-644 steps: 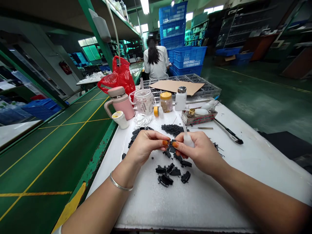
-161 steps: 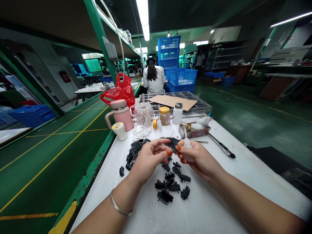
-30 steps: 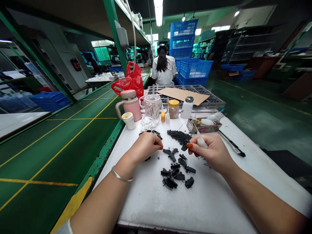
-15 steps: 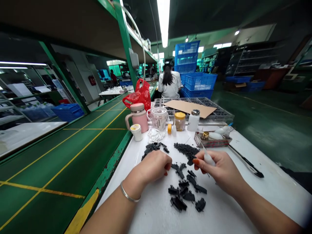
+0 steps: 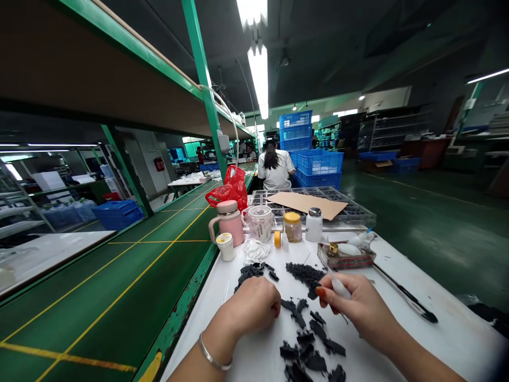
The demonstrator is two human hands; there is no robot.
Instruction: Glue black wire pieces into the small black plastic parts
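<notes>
My left hand point(image 5: 254, 306) lies curled low over the white tabletop point(image 5: 246, 361), a bangle on its wrist. Its fingers fold under, so what they hold, if anything, is hidden. My right hand point(image 5: 352, 302) closes around a small white squeeze bottle point(image 5: 341, 288), fingertips beside a pile of tiny black pieces point(image 5: 304, 273). Between and below both hands lie loose black plastic parts point(image 5: 314, 361), several of them touching. Beyond my left hand sits another heap of black parts point(image 5: 252, 271).
A pink mug point(image 5: 231, 225), a clear jug point(image 5: 260, 223), a yellow-lidded jar point(image 5: 292, 228) and a white pump bottle point(image 5: 314, 225) stand behind. Tweezers point(image 5: 417, 305) and a small box point(image 5: 345, 259) lie right. A green conveyor belt point(image 5: 131, 276) runs left; a co-worker point(image 5: 274, 170) sits ahead.
The camera view has tipped upward, so the table and hands appear lower. The squeeze bottle's thin nozzle, seen pointing up before, no longer shows clearly. My left hand is turned slightly more knuckles-up.
</notes>
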